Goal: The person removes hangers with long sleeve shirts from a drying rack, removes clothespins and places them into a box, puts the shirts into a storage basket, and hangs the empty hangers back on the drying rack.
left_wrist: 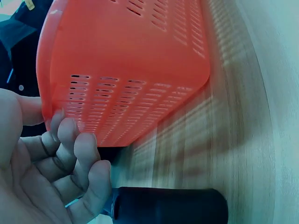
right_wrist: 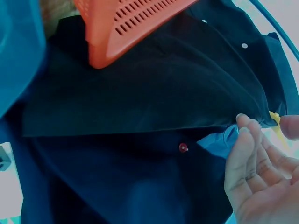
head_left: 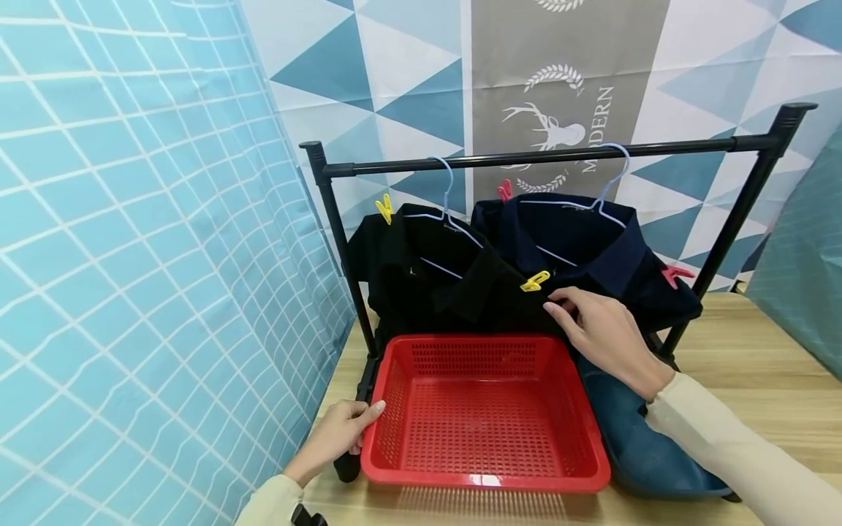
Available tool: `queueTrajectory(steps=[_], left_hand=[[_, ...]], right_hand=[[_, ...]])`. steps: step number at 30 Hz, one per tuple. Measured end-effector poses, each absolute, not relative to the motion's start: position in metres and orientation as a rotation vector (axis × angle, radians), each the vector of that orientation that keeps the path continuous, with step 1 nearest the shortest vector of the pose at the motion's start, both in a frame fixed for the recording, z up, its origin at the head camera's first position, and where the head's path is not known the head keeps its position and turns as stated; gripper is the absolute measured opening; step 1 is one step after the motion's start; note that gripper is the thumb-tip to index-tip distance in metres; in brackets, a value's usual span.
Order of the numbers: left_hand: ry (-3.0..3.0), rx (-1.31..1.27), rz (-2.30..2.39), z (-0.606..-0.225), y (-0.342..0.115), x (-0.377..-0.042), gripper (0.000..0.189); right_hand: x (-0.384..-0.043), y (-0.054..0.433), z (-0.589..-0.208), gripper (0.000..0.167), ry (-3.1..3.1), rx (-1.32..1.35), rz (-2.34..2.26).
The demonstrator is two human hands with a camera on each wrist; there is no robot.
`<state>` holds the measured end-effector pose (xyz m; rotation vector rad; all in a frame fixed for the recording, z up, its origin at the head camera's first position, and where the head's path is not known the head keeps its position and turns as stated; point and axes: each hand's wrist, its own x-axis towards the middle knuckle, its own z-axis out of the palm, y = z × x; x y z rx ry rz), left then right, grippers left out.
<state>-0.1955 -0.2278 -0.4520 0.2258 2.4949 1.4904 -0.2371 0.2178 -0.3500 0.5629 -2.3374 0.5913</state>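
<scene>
My left hand (head_left: 338, 437) grips the left rim of a red plastic basket (head_left: 487, 482), thumb over the edge and fingers curled below it. The basket's inside is bare. Behind it a black collared shirt (head_left: 411, 292) hangs on a light-blue hanger (head_left: 449, 188), with yellow clothespins at both shoulders. My right hand (head_left: 601, 332) is at the shirt's right shoulder, just beside one yellow clothespin (head_left: 535, 281). In the right wrist view its fingertips (right_wrist: 243, 122) lie at the shirt's edge, with the thumb (right_wrist: 290, 127) apart from them.
A navy shirt (head_left: 618, 256) hangs to the right with pink clothespins (head_left: 677, 275) at its shoulders. Both hangers hook over the bar of a black rack (head_left: 526, 158). A dark-blue tub (head_left: 658, 446) stands right of the basket, under my right forearm. Blue checked cloth (head_left: 151, 256) lines the left.
</scene>
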Motion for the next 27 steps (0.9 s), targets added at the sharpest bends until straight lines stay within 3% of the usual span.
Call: queueTrajectory(steps=[7,14,27], left_hand=[[2.459,0.250,1.458,-0.448,-0.231,-0.196,0.048],[2.386,0.218,1.488,-0.448,-0.236,-0.196,0.048],[2.302,0.129,1.596,-0.450,-0.234,-0.193,0.046]], right_hand=[[-0.254,0.208,-0.346,0.008,-2.304,0.649,0.554],[-0.265,0.205,-0.340,0.030,-2.285,0.679,0.543],[-0.275,0.209,-0.341,0.015,-2.133,0.805,0.444]])
